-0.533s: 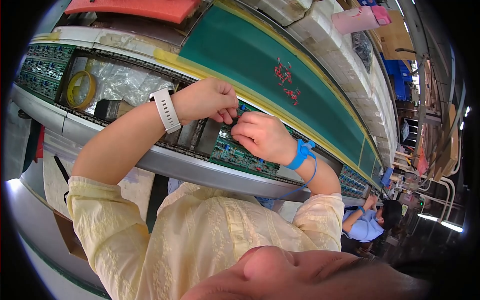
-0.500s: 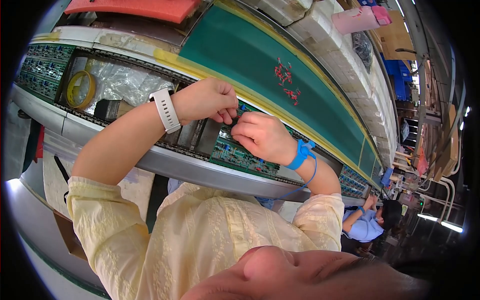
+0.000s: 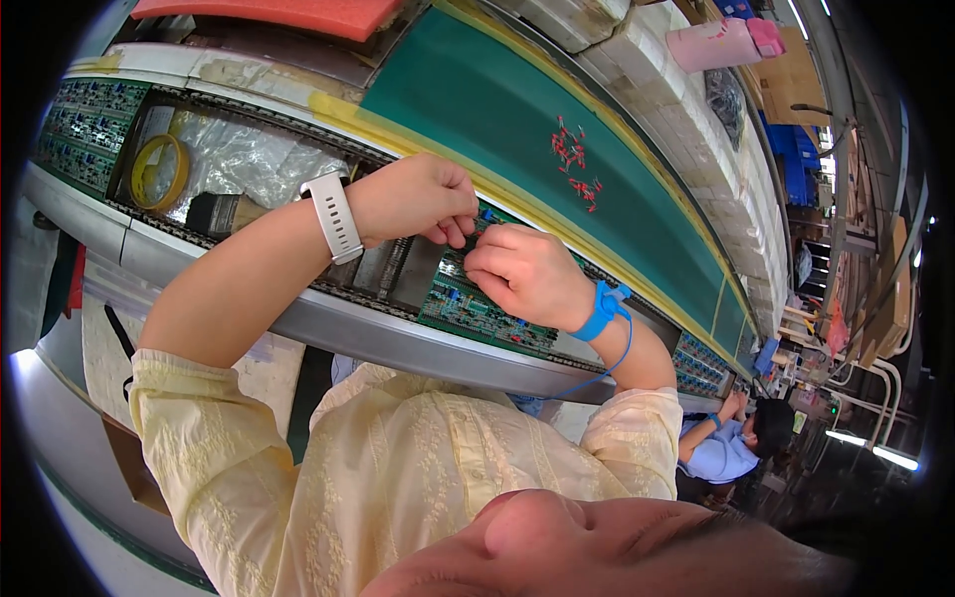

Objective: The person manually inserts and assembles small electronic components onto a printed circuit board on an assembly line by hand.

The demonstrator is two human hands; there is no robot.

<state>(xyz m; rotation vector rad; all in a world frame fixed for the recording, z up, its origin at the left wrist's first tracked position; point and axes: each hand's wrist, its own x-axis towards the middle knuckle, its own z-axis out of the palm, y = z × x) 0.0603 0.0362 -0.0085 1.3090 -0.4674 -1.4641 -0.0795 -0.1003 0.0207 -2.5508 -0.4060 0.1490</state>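
Note:
A green circuit board (image 3: 477, 316), crowded with small parts, sits between the rails of a conveyor track in front of me. My left hand (image 3: 426, 199), with a white watch at its wrist, hovers at the board's far left corner, fingertips pinched together. Close beside it, my right hand (image 3: 529, 275) wears a blue wrist strap (image 3: 603, 310) with a cord. Its fingers are curled and pressed together over the board. Whatever lies between the fingertips of either hand is hidden or too small to name. Beyond them, small red components (image 3: 570, 149) with wire leads lie scattered on a green mat (image 3: 468, 109).
Left along the track are a yellow tape roll (image 3: 159, 171), a clear plastic bag (image 3: 234, 154) and more circuit boards (image 3: 90, 129). White foam blocks (image 3: 686, 129) line the mat's far side, with a pink bottle (image 3: 721, 45) on top. Another person (image 3: 726, 443) works farther right.
Both hands keep nearly the same place and pinched shape over the board. The whole view has shifted very slightly.

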